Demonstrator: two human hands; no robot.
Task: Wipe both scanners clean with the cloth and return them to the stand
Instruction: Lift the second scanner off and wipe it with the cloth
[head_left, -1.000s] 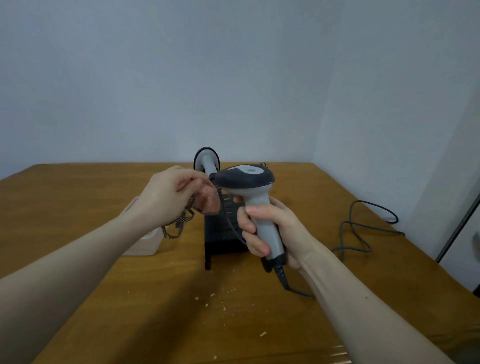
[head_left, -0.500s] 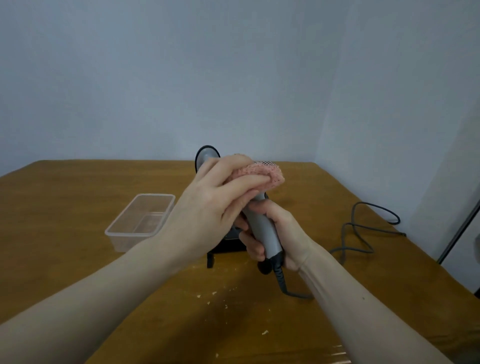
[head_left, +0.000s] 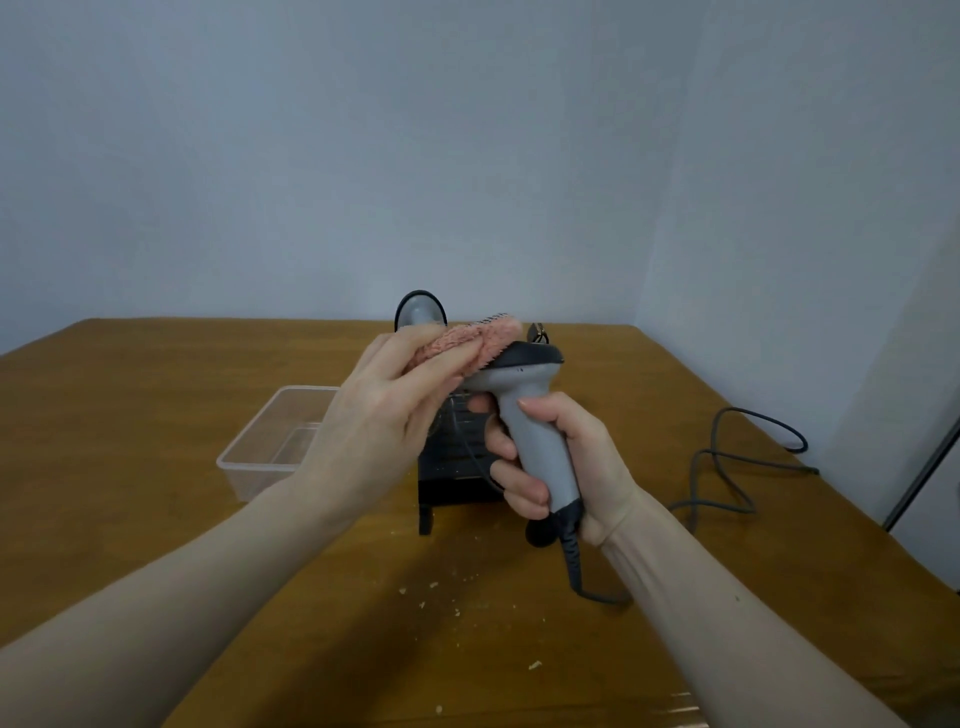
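Note:
My right hand (head_left: 563, 467) grips the grey handle of a corded scanner (head_left: 530, 405), held upright above the table. Its dark head points left. My left hand (head_left: 384, 410) presses a pink fluffy cloth (head_left: 467, 343) onto the top of that head. Behind both hands stands the black stand (head_left: 452, 483). A second scanner (head_left: 420, 312) sits in the stand, only its grey head with a black rim showing above my left hand.
A clear plastic tub (head_left: 275, 441) lies on the wooden table (head_left: 156, 395) left of the stand. The scanner's grey cable (head_left: 727, 467) loops across the table on the right. Crumbs (head_left: 436, 592) dot the table in front of the stand. A wall corner stands close on the right.
My left hand brought the cloth from the scanner's front up onto its head, then slid it leftward, uncovering the back of the head. My right hand kept its grip.

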